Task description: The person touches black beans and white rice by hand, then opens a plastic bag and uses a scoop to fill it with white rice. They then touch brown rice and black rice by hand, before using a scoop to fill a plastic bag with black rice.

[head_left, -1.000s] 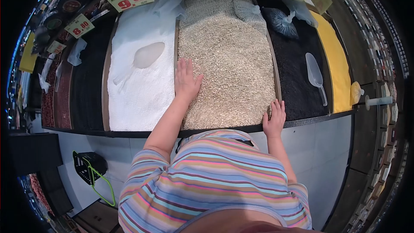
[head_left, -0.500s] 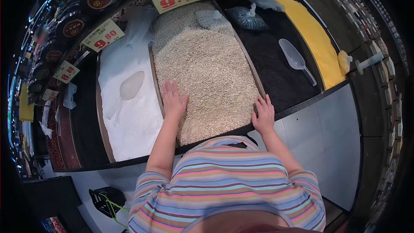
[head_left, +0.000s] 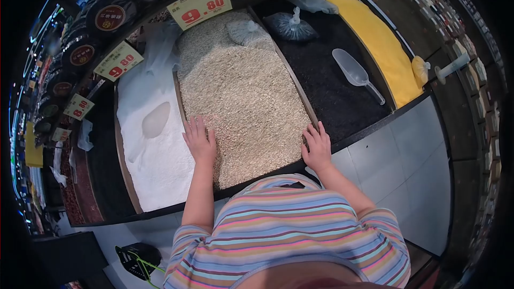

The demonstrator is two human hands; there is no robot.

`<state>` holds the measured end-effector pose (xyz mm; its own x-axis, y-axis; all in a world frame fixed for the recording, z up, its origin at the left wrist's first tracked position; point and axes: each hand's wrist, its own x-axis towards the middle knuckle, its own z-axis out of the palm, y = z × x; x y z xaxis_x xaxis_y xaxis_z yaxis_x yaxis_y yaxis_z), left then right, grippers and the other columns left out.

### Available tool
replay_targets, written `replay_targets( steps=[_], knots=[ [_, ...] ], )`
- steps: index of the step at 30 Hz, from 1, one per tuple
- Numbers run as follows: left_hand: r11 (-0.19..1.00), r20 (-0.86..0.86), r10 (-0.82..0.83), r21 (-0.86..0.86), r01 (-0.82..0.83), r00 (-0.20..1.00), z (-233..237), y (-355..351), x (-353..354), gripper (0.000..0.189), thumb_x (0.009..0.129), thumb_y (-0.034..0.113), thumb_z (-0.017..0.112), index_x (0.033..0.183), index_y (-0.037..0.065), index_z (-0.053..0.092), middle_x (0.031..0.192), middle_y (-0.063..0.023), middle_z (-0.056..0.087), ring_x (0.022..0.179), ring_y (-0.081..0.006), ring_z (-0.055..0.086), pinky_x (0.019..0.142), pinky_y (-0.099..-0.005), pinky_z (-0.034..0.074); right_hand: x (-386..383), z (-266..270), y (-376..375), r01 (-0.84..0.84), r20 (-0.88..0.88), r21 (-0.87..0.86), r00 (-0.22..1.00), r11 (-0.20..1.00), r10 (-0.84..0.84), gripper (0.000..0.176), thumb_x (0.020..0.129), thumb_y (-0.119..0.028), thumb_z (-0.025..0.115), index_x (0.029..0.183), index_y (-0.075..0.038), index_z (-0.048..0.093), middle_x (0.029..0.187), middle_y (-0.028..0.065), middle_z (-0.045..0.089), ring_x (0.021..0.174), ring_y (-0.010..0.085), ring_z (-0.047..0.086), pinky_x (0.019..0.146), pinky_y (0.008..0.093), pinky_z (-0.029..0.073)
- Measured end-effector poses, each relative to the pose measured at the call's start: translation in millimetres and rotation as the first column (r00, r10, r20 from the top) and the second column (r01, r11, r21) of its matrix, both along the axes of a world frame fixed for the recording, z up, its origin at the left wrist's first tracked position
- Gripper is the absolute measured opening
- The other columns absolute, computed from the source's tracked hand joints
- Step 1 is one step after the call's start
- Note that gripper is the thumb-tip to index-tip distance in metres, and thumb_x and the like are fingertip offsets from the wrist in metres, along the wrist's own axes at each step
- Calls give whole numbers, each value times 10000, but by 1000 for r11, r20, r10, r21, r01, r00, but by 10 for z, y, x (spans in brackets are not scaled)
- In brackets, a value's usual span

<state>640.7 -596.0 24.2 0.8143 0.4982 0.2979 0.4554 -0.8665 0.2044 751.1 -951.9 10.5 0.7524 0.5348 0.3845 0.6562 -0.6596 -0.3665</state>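
The pale grain (head_left: pixel 251 101) lies in the middle bin, in front of the person, and its near part is between the two hands. The left hand (head_left: pixel 201 143) is open with the palm down, at the left divider (head_left: pixel 179 93) and over the border of the grain. The right hand (head_left: pixel 317 147) is also open, fingers a little apart, at the near right corner of the bin. Neither hand grips a thing (how firmly they press, I cannot tell). On the far part of the grain rests a clear bag (head_left: pixel 245 32). To the left is the white grain (head_left: pixel 160 168), with a scoop (head_left: pixel 156 120) lying in it. To the right, the black grain (head_left: pixel 326 83) carries a clear scoop (head_left: pixel 350 68) and a tied bag (head_left: pixel 290 25). Beyond it is the yellow grain (head_left: pixel 369 40). A price card (head_left: pixel 199 5) stands behind the pale grain.
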Motion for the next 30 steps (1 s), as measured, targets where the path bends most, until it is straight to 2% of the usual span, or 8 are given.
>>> replay_targets(
  steps=[2,8,10,15,21,23,26,30],
  knots=[
    [977,-52,209,55,-206,977,2,108,-8,614,907,330,548,1417,41,364,1511,-192,262,1399,-399,211,1103,-541,218,3,9,-7,-7,-7,-3,1000,1000,7,445,742,-151,647,1173,-64,575,1318,158,497,1332,414,326,991,506,351],
    [963,34,177,-214,-166,984,-105,232,-28,627,931,304,518,1419,-35,317,1489,-258,260,1392,-401,227,1134,-418,225,48,96,-43,-43,-97,5,994,999,44,483,754,-177,672,1215,-88,559,1371,147,459,1335,407,329,1012,498,323],
    [952,79,179,-264,-153,981,-32,202,-15,623,918,291,537,1401,-50,339,1479,-264,277,1382,-403,250,1133,-417,231,210,138,-29,-82,-132,94,987,992,94,508,765,-167,664,1245,-70,529,1380,172,439,1329,411,334,1041,500,302],
    [951,107,183,-273,-149,977,-75,227,-43,593,904,288,558,1367,-48,398,1471,-260,298,1371,-397,278,1120,-427,253,1177,460,507,-202,-160,313,952,928,261,517,800,-139,635,1281,-29,483,1370,201,438,1263,390,420,1040,449,352],
    [948,82,200,-267,-172,976,-8,176,-35,564,898,293,563,1342,-30,436,1466,-255,311,1351,-395,314,1108,-418,276,2618,709,1784,-201,-93,365,964,909,251,513,802,-179,634,1277,-47,491,1282,184,520,1203,338,487,1009,405,399],
    [947,114,203,-274,-165,972,-23,192,-34,558,881,291,588,1319,-32,466,1457,-253,327,1341,-401,328,1096,-431,297,2977,800,2171,-146,-177,282,963,948,201,547,793,-230,647,1287,-53,492,1255,197,534,1159,343,521,976,418,428],
    [948,127,198,-278,-156,972,-39,210,-35,558,873,288,598,1314,-30,471,1453,-249,337,1333,-398,340,1093,-430,300,3224,913,2547,-60,-264,-31,963,998,50,559,798,-269,651,1304,-92,492,1233,209,545,1146,338,531,962,420,446],
    [946,124,213,-276,-173,969,0,195,-23,572,856,289,621,1321,-9,471,1450,-245,344,1320,-396,359,1083,-429,314,3487,769,2800,-111,-293,-121,953,986,72,477,741,-280,669,1183,-111,612,1037,196,653,1010,351,614,885,423,485]
  ],
)
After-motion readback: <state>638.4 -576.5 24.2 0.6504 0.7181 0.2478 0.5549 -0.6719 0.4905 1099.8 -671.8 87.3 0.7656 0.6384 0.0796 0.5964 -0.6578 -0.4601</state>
